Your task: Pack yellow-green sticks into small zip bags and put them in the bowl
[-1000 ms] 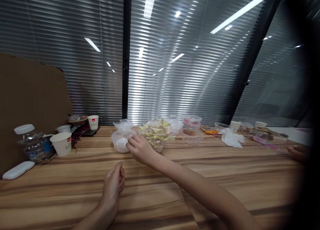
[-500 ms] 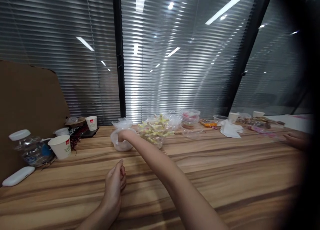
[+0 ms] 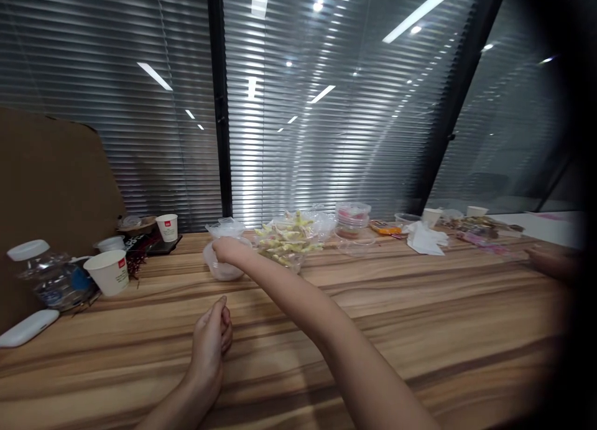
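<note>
Clear bowl (image 3: pixel 224 271) sits on the table (image 3: pixel 420 318), a bit left of the middle, and the right hand (image 3: pixel 232 250) is at its top. Biggest of all are the gray blinds (image 3: pixel 298 175) at the back. The table comes next, with brown wood stripes. A big brown board (image 3: pixel 51 168) stands on the left side. The right arm (image 3: pixel 321 321) reaches from the bottom right, up and over to the bowl. Its hand bends down at the wrist, and the fingers are hidden, so I can't tell if they hold anything. The left arm (image 3: pixel 180 396) is lower down. The left hand (image 3: pixel 209 340) is on its side, thumb on top, fingers curled in like a loose fist. The two hands are apart. Just right of the bowl is a heap of yellow pieces (image 3: pixel 286 243). A bottle (image 3: pixel 56 287) on the left has a blue label (image 3: pixel 80 279). The near paper cup (image 3: pixel 105 277) has a red square and small words I can't read. The far paper cup (image 3: pixel 165 233) looks the same, but smaller.
</note>
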`<action>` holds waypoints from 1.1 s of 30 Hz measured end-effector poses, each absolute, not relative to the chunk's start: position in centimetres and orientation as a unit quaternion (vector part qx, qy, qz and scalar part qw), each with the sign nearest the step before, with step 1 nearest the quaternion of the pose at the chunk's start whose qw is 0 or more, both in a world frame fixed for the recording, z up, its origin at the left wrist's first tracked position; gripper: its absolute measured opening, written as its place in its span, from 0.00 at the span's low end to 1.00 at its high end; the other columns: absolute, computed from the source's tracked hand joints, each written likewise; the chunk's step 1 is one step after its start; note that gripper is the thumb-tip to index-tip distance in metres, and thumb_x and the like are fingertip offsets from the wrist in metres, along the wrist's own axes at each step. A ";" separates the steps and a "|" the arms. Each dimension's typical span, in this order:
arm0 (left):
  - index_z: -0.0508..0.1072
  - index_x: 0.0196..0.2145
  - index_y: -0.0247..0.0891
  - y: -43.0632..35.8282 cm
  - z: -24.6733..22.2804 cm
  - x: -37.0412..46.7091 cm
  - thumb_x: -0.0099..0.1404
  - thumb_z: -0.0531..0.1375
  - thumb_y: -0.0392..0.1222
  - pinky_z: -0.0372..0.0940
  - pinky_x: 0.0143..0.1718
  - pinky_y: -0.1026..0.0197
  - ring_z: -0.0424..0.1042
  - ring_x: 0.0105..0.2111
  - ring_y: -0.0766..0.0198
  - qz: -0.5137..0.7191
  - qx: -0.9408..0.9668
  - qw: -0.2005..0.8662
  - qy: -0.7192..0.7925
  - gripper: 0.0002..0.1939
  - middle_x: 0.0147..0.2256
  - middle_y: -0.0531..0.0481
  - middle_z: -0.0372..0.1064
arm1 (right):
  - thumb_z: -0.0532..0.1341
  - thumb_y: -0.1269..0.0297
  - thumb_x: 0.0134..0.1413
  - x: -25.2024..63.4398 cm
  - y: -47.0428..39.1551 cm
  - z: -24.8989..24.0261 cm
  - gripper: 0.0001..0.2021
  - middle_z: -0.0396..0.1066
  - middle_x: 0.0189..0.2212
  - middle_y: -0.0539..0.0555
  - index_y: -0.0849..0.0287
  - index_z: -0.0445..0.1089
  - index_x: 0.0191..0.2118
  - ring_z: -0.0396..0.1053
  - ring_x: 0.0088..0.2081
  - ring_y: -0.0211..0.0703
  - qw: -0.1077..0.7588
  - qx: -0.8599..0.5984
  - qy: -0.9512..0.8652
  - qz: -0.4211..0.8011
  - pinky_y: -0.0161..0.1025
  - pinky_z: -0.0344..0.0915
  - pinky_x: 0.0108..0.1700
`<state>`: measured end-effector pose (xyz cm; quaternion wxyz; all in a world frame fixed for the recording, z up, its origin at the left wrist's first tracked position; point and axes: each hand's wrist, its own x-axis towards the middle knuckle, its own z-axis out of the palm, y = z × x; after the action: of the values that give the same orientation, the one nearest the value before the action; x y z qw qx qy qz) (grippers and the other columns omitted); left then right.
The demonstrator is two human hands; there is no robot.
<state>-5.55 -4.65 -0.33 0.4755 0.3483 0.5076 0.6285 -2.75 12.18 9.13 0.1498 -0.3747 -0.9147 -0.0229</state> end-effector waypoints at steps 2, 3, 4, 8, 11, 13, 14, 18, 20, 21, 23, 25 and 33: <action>0.54 0.19 0.37 -4.6 -0.3 -5.5 0.54 0.56 0.55 0.37 0.12 0.72 0.41 0.10 0.78 0.630 0.348 0.475 0.505 0.21 0.11 0.62 0.39 | 0.59 0.66 0.50 -3.1 12.3 9.4 0.14 0.69 0.38 0.61 0.70 0.70 0.41 0.68 0.42 0.47 0.126 -0.399 -0.908 -0.019 0.43 0.63 0.45; 0.54 0.18 0.37 -4.6 -0.2 -5.5 0.54 0.56 0.55 0.37 0.12 0.72 0.41 0.10 0.78 0.631 0.348 0.476 0.504 0.21 0.11 0.61 0.39 | 0.58 0.66 0.49 -3.1 12.3 9.5 0.15 0.69 0.39 0.62 0.70 0.70 0.42 0.68 0.42 0.49 0.123 -0.406 -0.905 -0.018 0.43 0.63 0.44; 0.54 0.19 0.37 -4.6 -0.2 -5.6 0.54 0.56 0.55 0.37 0.12 0.72 0.41 0.10 0.78 0.633 0.346 0.477 0.503 0.21 0.11 0.61 0.39 | 0.57 0.66 0.50 -3.1 12.3 9.5 0.16 0.69 0.39 0.62 0.69 0.70 0.43 0.68 0.42 0.50 0.125 -0.410 -0.903 -0.020 0.43 0.63 0.44; 0.54 0.19 0.36 -4.5 -0.1 -5.7 0.53 0.57 0.55 0.37 0.12 0.72 0.41 0.10 0.78 0.638 0.340 0.476 0.501 0.21 0.12 0.62 0.40 | 0.53 0.71 0.52 -2.8 12.3 9.2 0.15 0.68 0.40 0.63 0.70 0.69 0.44 0.67 0.42 0.47 0.146 -0.413 -0.898 -0.036 0.40 0.62 0.44; 0.55 0.19 0.36 -4.6 -0.1 -5.7 0.53 0.57 0.54 0.37 0.12 0.72 0.41 0.10 0.78 0.640 0.341 0.476 0.497 0.21 0.13 0.62 0.41 | 0.51 0.73 0.53 -2.7 12.1 9.1 0.14 0.68 0.39 0.61 0.68 0.69 0.43 0.66 0.41 0.44 0.178 -0.398 -0.898 -0.057 0.39 0.62 0.44; 0.55 0.20 0.36 -4.6 -0.1 -5.7 0.53 0.57 0.54 0.38 0.12 0.72 0.42 0.10 0.78 0.639 0.343 0.478 0.496 0.20 0.13 0.62 0.40 | 0.50 0.71 0.55 -2.6 11.6 9.6 0.13 0.68 0.39 0.59 0.65 0.69 0.41 0.65 0.41 0.44 0.209 -0.384 -0.896 -0.075 0.40 0.61 0.43; 0.55 0.20 0.36 -4.7 -0.2 -5.7 0.53 0.57 0.54 0.38 0.12 0.72 0.42 0.10 0.78 0.639 0.343 0.479 0.495 0.20 0.13 0.62 0.40 | 0.49 0.69 0.57 -2.5 11.2 9.9 0.13 0.67 0.40 0.58 0.64 0.68 0.41 0.64 0.42 0.44 0.226 -0.378 -0.894 -0.084 0.41 0.60 0.43; 0.55 0.20 0.36 -4.7 -0.1 -5.6 0.54 0.57 0.54 0.37 0.12 0.72 0.41 0.10 0.79 0.645 0.335 0.478 0.493 0.20 0.13 0.61 0.40 | 0.40 0.59 0.63 -1.2 8.2 11.1 0.19 0.64 0.42 0.56 0.60 0.65 0.43 0.60 0.44 0.40 0.387 -0.310 -0.856 -0.148 0.39 0.56 0.46; 0.59 0.22 0.36 -4.8 0.2 -5.4 0.54 0.58 0.53 0.40 0.13 0.72 0.43 0.11 0.78 0.661 0.329 0.477 0.477 0.18 0.14 0.61 0.42 | 0.42 0.60 0.63 0.4 5.9 10.9 0.17 0.64 0.40 0.55 0.61 0.65 0.40 0.59 0.43 0.38 0.449 -0.234 -0.837 -0.208 0.38 0.55 0.46; 0.62 0.24 0.36 -4.9 0.4 -5.3 0.55 0.58 0.51 0.45 0.14 0.73 0.48 0.13 0.78 0.676 0.322 0.478 0.460 0.16 0.15 0.60 0.46 | 0.44 0.62 0.63 1.4 4.7 10.5 0.15 0.64 0.39 0.55 0.61 0.66 0.39 0.58 0.44 0.38 0.453 -0.194 -0.834 -0.247 0.38 0.55 0.46; 0.67 0.32 0.37 -5.1 0.9 -4.9 0.56 0.58 0.50 0.57 0.20 0.73 0.60 0.20 0.76 0.709 0.308 0.484 0.411 0.13 0.23 0.57 0.61 | 0.47 0.67 0.61 4.2 2.1 9.3 0.11 0.65 0.38 0.53 0.61 0.66 0.37 0.58 0.46 0.38 0.432 -0.112 -0.836 -0.319 0.39 0.55 0.48; 0.67 0.40 0.39 -5.5 1.4 -4.4 0.58 0.56 0.50 0.64 0.32 0.70 0.67 0.35 0.72 0.715 0.313 0.512 0.358 0.15 0.38 0.53 0.67 | 0.51 0.69 0.59 7.3 -0.3 7.8 0.09 0.66 0.39 0.51 0.61 0.67 0.39 0.59 0.47 0.38 0.416 -0.064 -0.831 -0.363 0.39 0.56 0.50; 0.55 0.56 0.47 -7.1 1.5 -2.7 0.51 0.65 0.43 0.57 0.55 0.62 0.53 0.59 0.58 0.514 0.532 0.597 0.309 0.36 0.59 0.48 0.49 | 0.56 0.70 0.55 15.6 -3.7 1.4 0.13 0.67 0.45 0.49 0.59 0.67 0.47 0.59 0.50 0.39 0.425 -0.170 -0.837 -0.299 0.42 0.56 0.54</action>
<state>-2.70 -7.14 1.51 0.5975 0.5325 0.3088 0.5139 15.58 -3.71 1.37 0.4250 -0.1701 -0.8374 -0.2987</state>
